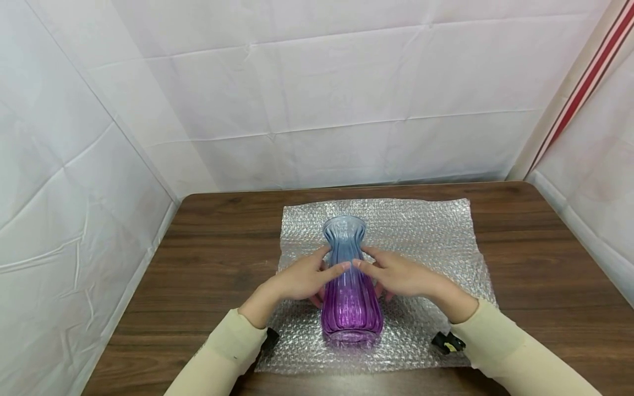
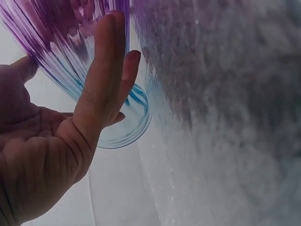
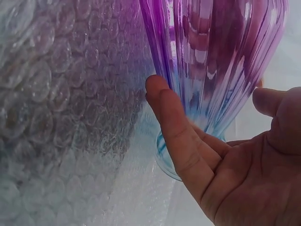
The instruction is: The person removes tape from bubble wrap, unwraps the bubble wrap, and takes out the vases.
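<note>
A ribbed glass vase (image 1: pixel 346 291), blue at its flared mouth and purple at its base, lies on its side with the mouth pointing away from me. My left hand (image 1: pixel 301 276) holds its left side, thumb over the top and fingers along the flank. From the right, my right hand (image 1: pixel 405 275) holds it likewise, and the two thumb tips nearly meet on the glass. Under the vase is a sheet of silver bubble wrap (image 1: pixel 421 236). Fingers of the left hand (image 2: pixel 51 141) and right hand (image 3: pixel 249 174) reach along the glass near the wrap in the wrist views.
The wrap lies flat on a dark wooden table (image 1: pixel 213 264), whose surface shows to the left and right. White cloth walls (image 1: pixel 322 99) stand behind and at both sides. A red-striped strip (image 1: pixel 584 82) runs down the back right corner.
</note>
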A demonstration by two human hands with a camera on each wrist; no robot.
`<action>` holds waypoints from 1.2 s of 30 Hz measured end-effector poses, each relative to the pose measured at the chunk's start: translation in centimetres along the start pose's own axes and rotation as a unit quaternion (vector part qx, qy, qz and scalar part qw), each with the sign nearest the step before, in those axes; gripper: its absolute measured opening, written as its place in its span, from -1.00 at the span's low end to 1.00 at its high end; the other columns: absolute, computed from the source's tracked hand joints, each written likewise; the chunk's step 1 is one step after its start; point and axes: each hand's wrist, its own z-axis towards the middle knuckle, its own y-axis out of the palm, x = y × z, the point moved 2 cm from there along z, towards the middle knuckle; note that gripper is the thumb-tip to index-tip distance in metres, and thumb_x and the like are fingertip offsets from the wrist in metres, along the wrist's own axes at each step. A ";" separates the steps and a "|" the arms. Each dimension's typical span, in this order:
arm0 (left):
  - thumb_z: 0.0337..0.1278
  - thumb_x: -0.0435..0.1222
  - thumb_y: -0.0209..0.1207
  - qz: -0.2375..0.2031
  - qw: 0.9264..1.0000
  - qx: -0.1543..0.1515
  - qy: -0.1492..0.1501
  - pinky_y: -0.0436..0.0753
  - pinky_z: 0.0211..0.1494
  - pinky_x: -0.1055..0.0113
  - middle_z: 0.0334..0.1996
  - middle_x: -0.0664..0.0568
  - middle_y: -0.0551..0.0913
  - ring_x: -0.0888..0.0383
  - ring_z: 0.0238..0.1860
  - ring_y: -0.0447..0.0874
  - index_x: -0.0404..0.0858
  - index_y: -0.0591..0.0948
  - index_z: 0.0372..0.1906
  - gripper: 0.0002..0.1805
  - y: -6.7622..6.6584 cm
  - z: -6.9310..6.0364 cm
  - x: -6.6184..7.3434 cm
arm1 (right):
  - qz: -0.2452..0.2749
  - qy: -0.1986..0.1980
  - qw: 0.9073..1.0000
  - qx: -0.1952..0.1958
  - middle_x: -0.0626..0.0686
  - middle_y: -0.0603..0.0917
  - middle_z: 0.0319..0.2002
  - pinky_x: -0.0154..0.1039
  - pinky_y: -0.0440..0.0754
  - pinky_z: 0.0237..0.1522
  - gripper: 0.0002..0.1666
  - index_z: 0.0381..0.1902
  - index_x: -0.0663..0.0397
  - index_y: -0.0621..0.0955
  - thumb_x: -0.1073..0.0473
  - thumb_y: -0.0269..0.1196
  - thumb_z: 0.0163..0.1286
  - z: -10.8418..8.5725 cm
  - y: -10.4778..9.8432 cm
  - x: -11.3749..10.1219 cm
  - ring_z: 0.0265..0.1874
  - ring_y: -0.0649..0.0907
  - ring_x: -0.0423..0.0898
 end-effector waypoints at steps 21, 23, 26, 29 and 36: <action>0.47 0.19 0.10 -0.009 1.000 0.013 0.016 0.80 -0.43 0.08 0.05 -0.24 0.65 0.03 -0.48 0.77 -0.23 -0.08 0.69 0.01 0.1 -0.3 0.0 | 0.064 -0.020 0.997 -0.025 0.44 0.62 0.18 -0.10 0.80 -0.26 -0.01 0.67 0.20 -0.25 -0.25 -0.10 0.69 -0.3 0.8 -0.2 -0.39 0.78 0.00; 0.47 0.19 0.10 -0.009 1.000 0.013 0.017 0.80 -0.43 0.08 0.04 -0.23 0.66 0.03 -0.49 0.77 -0.23 -0.08 0.69 0.01 0.1 -0.3 0.0 | 0.058 -0.017 0.998 -0.021 0.41 0.63 0.17 -0.13 0.79 -0.25 0.00 0.68 0.16 -0.24 -0.26 -0.09 0.68 -0.3 0.9 -0.2 -0.40 0.78 -0.01; 0.47 0.18 0.11 -0.006 1.000 0.016 0.021 0.80 -0.42 0.08 0.01 -0.21 0.67 0.03 -0.49 0.77 -0.24 -0.08 0.69 0.01 0.0 -0.5 0.2 | 0.054 -0.017 0.998 -0.016 0.37 0.65 0.12 -0.13 0.80 -0.26 0.00 0.69 0.12 -0.24 -0.28 -0.09 0.67 -0.3 0.9 -0.3 -0.41 0.78 -0.01; 0.47 0.19 0.11 0.000 1.000 0.021 0.022 0.80 -0.41 0.09 0.00 -0.18 0.67 0.03 -0.49 0.76 -0.26 -0.08 0.68 0.02 -0.1 -0.7 0.4 | 0.053 -0.019 0.998 -0.013 0.32 0.67 0.07 -0.12 0.80 -0.27 0.01 0.69 0.09 -0.23 -0.30 -0.08 0.66 -0.3 0.9 -0.4 -0.42 0.77 -0.01; 0.48 0.19 0.10 0.009 0.999 0.025 0.025 0.80 -0.38 0.09 0.01 -0.17 0.67 0.04 -0.50 0.77 -0.27 -0.09 0.68 0.02 -0.3 -1.0 0.6 | 0.041 -0.024 0.999 -0.004 0.34 0.67 0.09 -0.12 0.79 -0.28 0.01 0.69 0.09 -0.20 -0.33 -0.07 0.65 -0.4 0.8 -0.6 -0.44 0.77 -0.02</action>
